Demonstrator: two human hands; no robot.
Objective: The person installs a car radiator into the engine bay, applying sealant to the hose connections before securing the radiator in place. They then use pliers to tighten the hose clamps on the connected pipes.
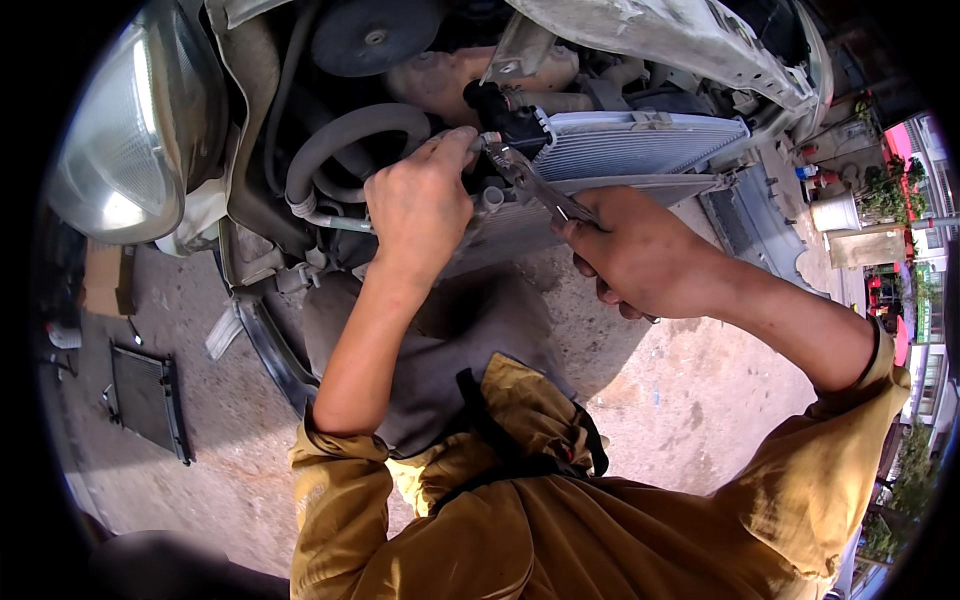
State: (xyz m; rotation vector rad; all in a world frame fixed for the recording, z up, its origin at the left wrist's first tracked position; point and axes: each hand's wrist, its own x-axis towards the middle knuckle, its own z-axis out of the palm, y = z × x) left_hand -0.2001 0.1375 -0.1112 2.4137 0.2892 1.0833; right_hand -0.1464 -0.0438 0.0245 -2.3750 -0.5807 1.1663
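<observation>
My right hand [645, 255] is wrapped round the handles of metal pliers [540, 187]. Their jaws meet a small fitting [492, 138] beside the black outlet [515, 122] at the radiator's left end. My left hand [425, 200] is closed, its fingertips pinching a short grey hose end [477, 144] right by the jaws; part of it is hidden under the fingers. Behind that hand curves a thick grey hose [350, 125], and a thin metal pipe [340, 222] runs to the wrist. The finned radiator [640, 147] lies across the car's open front.
A headlight [130, 130] stands at the left, and body panel metal [680, 40] overhangs the far right. On the floor are a loose radiator [148, 402], a cardboard box [108, 280] and a black trim strip [272, 345]. A white bucket [838, 213] is farther right.
</observation>
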